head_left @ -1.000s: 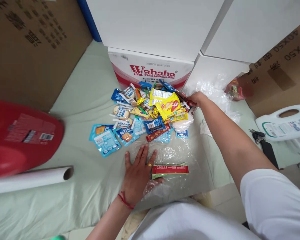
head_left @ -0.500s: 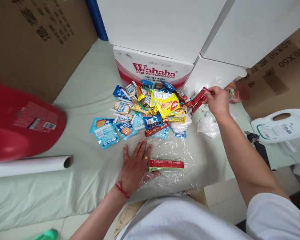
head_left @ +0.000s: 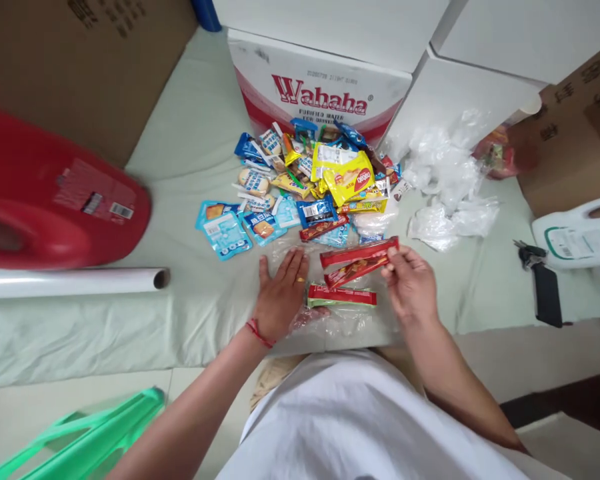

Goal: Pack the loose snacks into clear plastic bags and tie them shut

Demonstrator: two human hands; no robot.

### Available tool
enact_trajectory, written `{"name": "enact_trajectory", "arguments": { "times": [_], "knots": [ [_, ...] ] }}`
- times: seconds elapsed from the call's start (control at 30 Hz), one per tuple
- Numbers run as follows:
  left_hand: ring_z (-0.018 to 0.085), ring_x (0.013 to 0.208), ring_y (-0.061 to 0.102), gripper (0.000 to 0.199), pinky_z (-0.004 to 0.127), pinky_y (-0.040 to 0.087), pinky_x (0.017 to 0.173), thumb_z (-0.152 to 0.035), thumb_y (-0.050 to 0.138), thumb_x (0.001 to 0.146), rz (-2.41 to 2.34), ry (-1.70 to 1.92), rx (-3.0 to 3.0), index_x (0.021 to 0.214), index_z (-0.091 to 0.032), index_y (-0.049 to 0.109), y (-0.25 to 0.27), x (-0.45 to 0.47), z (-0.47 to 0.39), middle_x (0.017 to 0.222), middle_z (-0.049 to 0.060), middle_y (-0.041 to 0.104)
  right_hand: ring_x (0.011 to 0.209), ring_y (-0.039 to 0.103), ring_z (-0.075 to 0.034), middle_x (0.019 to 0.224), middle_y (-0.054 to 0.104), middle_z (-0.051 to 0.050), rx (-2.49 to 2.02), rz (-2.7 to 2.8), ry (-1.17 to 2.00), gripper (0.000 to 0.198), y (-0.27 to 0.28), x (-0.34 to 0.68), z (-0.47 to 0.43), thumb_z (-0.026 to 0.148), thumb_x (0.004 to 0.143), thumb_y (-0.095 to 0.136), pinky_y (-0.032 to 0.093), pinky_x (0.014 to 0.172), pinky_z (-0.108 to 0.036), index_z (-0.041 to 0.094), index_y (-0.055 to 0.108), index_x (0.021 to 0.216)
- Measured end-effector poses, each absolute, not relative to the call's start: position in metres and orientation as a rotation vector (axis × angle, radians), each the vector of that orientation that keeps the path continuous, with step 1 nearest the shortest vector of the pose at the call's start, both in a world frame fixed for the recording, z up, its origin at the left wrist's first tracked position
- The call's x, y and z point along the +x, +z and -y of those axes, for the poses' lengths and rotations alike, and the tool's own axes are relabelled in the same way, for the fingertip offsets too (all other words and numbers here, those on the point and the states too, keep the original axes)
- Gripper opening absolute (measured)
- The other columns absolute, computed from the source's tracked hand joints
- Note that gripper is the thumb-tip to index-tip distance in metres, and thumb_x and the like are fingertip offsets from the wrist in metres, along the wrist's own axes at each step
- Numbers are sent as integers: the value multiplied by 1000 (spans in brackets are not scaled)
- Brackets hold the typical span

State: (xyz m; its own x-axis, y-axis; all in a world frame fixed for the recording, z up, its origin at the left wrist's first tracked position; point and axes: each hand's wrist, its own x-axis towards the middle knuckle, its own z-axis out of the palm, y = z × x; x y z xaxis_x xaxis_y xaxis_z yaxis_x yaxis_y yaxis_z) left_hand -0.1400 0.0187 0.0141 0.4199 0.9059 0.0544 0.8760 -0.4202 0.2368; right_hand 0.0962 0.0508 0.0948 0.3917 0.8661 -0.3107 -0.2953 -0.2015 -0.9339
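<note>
My right hand (head_left: 411,283) pinches two red snack bars (head_left: 357,261) by their right ends, holding them just above another red-and-green snack bar (head_left: 343,295). That bar lies on a clear plastic bag (head_left: 350,325) spread at the table's front. My left hand (head_left: 282,293) lies flat with its fingers stretched out, on the bag's left side. Beyond both hands is a heap of wrapped snacks: a yellow packet (head_left: 349,179) on top, a dark blue packet (head_left: 318,211) in front and light blue packets (head_left: 227,235) at the left.
Crumpled clear bags (head_left: 447,167) lie right of the heap. Behind it stands a Wahaha carton (head_left: 320,87). A red jug (head_left: 95,213) and white roll (head_left: 70,283) are at left; a white jug (head_left: 580,233), keys and a black case (head_left: 547,295) at right. A green stool (head_left: 95,433) is below.
My right hand has brought the two red bars from the heap's right side toward me, over the plastic bag. My left hand stays flat on the bag. The view has tilted downward.
</note>
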Motion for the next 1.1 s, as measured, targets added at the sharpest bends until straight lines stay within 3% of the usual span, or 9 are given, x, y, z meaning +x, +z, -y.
{"name": "enact_trajectory", "arguments": {
  "times": [0.2, 0.33, 0.47, 0.57, 0.63, 0.77, 0.93, 1.1],
  "knots": [
    [41, 156, 34, 84, 77, 3, 124, -49, 44, 99, -1580, 377, 2502, 164, -2, 22, 9, -141, -18, 166, 30, 33, 51, 54, -7, 61, 56, 7, -1562, 500, 1399, 42, 63, 89, -33, 46, 61, 92, 58, 56, -21, 19, 66, 79],
    [41, 157, 32, 85, 76, 1, 124, -53, 48, 98, -1559, 353, 2518, 165, -6, 25, 10, -143, -18, 169, 26, 29, 53, 55, -13, 61, 59, 3, -1914, 1217, 1421, 32, 69, 120, -33, 50, 85, 72, 52, 57, -27, 19, 67, 77],
    [41, 157, 30, 80, 77, -1, 123, -54, 49, 97, -1560, 301, 2518, 163, -11, 33, 13, -142, -18, 170, 24, 27, 84, 67, -22, 95, 72, -7, -1889, 2025, 837, 24, 86, 127, -42, 34, 98, 56, 54, 81, -34, 20, 75, 104],
    [41, 157, 31, 79, 76, -1, 123, -52, 48, 98, -1573, 292, 2501, 163, -10, 33, 12, -142, -19, 169, 25, 28, 116, 64, -24, 128, 65, -13, -1565, 2279, 825, 33, 88, 108, -51, 29, 101, 55, 51, 101, -36, 20, 69, 130],
    [40, 157, 33, 79, 76, -1, 123, -51, 48, 98, -1583, 305, 2491, 163, -8, 31, 11, -141, -19, 168, 26, 31, 125, 60, -25, 137, 60, -14, -1441, 2416, 911, 38, 85, 95, -56, 28, 102, 56, 49, 107, -38, 20, 66, 138],
    [41, 155, 35, 83, 75, -1, 124, -51, 48, 98, -1581, 348, 2489, 163, -4, 28, 9, -142, -18, 166, 29, 33, 119, 62, -24, 130, 63, -14, -1376, 2544, 1015, 36, 79, 87, -64, 25, 103, 57, 49, 106, -39, 20, 69, 136],
    [41, 156, 33, 80, 77, -4, 123, -52, 52, 97, -1542, 370, 2507, 162, -10, 32, 8, -143, -19, 168, 26, 31, 116, 64, -26, 128, 64, -14, -1302, 2557, 1009, 36, 78, 95, -68, 26, 102, 59, 53, 103, -42, 20, 68, 137],
    [43, 154, 36, 89, 77, 2, 123, -60, 56, 94, -1518, 501, 2482, 163, -12, 28, 7, -146, -17, 166, 28, 35, 118, 63, -27, 128, 65, -13, -1241, 2362, 760, 30, 102, 130, -52, 31, 105, 56, 54, 101, -44, 24, 67, 133]
  ]
}}
